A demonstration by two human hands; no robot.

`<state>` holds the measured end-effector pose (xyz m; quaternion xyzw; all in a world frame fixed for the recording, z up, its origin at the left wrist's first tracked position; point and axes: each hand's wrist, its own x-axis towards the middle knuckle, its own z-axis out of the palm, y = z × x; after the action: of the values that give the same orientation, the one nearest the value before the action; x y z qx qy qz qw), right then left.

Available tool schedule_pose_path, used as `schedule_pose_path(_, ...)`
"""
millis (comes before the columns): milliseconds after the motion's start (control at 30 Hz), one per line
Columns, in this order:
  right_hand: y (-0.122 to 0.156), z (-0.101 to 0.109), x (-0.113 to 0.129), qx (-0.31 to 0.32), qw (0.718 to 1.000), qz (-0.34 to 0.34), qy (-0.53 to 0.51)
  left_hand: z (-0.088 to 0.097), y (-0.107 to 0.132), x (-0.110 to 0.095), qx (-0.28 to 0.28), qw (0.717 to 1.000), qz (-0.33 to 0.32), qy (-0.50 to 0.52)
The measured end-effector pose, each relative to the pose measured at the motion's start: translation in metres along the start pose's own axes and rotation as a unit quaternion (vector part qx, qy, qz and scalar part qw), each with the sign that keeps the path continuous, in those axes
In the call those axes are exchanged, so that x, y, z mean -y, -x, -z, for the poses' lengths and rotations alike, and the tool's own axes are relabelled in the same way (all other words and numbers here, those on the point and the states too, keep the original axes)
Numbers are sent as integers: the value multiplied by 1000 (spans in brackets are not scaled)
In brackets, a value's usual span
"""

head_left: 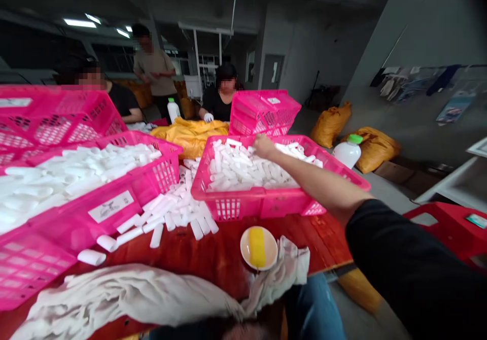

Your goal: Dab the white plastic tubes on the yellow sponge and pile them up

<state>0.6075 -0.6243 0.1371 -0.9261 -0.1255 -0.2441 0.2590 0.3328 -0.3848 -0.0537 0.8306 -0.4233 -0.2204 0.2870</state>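
My right hand (264,146) reaches over the far side of a pink plastic basket (238,196) heaped with short white tubes (247,170). Its fingers are curled together at the top of the heap; what they hold, if anything, I cannot make out. At the bottom edge, a blurred bit of my left hand (245,331) shows below the table edge, its fingers hidden. Loose white tubes (171,208) lie spilled on the red-brown table (224,248) left of this basket. A small bowl (269,251) with a yellow sponge-like block (256,247) stands in front.
At the left, another pink basket (152,198) is full of white pieces. A crumpled whitish cloth (140,292) lies along the near edge. Behind are yellow sacking (194,132), a tilted pink basket (262,111) and several people. A green-capped jug (347,152) stands right.
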Motion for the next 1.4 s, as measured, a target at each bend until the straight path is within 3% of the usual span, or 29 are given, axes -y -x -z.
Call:
schedule_pose_path(33, 3, 11, -2, 10, 1000, -8, 8, -14, 8, -7, -35, 999, 27, 4)
schedule_pose_path(100, 18, 39, -2, 23, 999, -13, 19, -32, 18, -21, -172, 980, 98, -34)
schedule_pose_path(167, 49, 72, 5, 14, 1000, -3, 0, -35, 13, -33, -319, 930, 148, -108)
schedule_pose_path(200, 71, 87, 11, 4, 999, 6, -37, -32, 7, -38, -365, 907, 154, -141)
schedule_pose_path(233, 97, 98, 19, 9, 996, 10, -88, -28, 0, -41, -380, 899, 148, -161)
schedule_pose_path(300, 154, 107, 30, 59, 979, -9, -193, -18, -14, -45, -349, 913, 129, -170)
schedule_pose_path(367, 208, 94, 33, 107, 956, -56, -268, -13, -24, -49, -333, 914, 138, -188)
schedule_pose_path(433, 249, 66, 26, 111, 924, -148, -336, -16, -28, -51, -348, 897, 161, -221)
schedule_pose_path(533, 282, 25, 10, 126, 871, -246, -407, -24, -30, -51, -377, 871, 171, -263)
schedule_pose_path(600, 291, 10, 4, 134, 877, -212, -411, -28, -30, -49, -399, 862, 152, -274)
schedule_pose_path(800, 303, 7, 3, 120, 958, -12, -261, -28, -32, -48, -420, 844, 152, -297)
schedule_pose_path(933, 310, 4, 3, 125, 971, 61, -197, -31, -33, -49, -444, 825, 150, -317)
schedule_pose_path(1100, 311, 3, 2, 154, 972, 94, -149, -36, -32, -44, -448, 817, 140, -334)
schedule_pose_path(1267, 309, 11, 6, 194, 969, 132, -77, -38, -32, -39, -427, 833, 130, -326)
schedule_pose_path(1400, 308, 15, 12, 184, 975, 118, -48, -35, -33, -43, -426, 838, 130, -316)
